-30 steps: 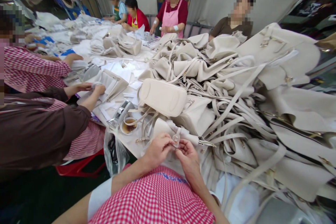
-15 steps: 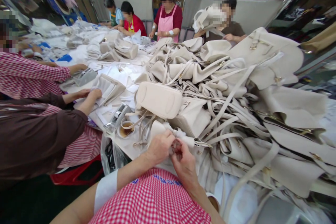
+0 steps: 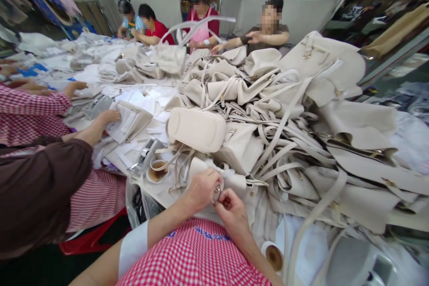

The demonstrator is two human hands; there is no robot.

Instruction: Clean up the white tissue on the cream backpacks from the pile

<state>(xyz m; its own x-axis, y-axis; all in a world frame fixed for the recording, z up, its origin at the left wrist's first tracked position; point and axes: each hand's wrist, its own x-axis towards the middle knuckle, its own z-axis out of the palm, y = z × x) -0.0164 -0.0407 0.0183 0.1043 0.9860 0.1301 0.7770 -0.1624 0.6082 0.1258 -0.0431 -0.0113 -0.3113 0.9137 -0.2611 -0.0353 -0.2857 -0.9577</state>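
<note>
My left hand (image 3: 203, 191) is closed, its fingers pinching a small beige strap end with a shiny metal fitting (image 3: 217, 190). Below and to the right, my right hand (image 3: 232, 211) pinches the lower edge of the same piece, thumb against fingertips. Directly behind my hands lies a beige handbag (image 3: 198, 166) with white stuffing (image 3: 228, 173) showing at its top. My fingers hide how the strap end joins the bag. Touching distance beyond it, another beige bag (image 3: 197, 129) rests with its flat base facing me.
A large heap of beige bags (image 3: 295, 143) with loose straps covers the right. Cups of brown liquid stand at left (image 3: 157, 171) and right (image 3: 273, 257). A metal tape dispenser (image 3: 147, 156) is near the left cup. Co-workers sit at the left and across the table.
My hands have parted slightly, exposing the metal fitting. Across the table, a co-worker's bag has left their hands and is now blurred, farther left above the pile. The view has shifted slightly right.
</note>
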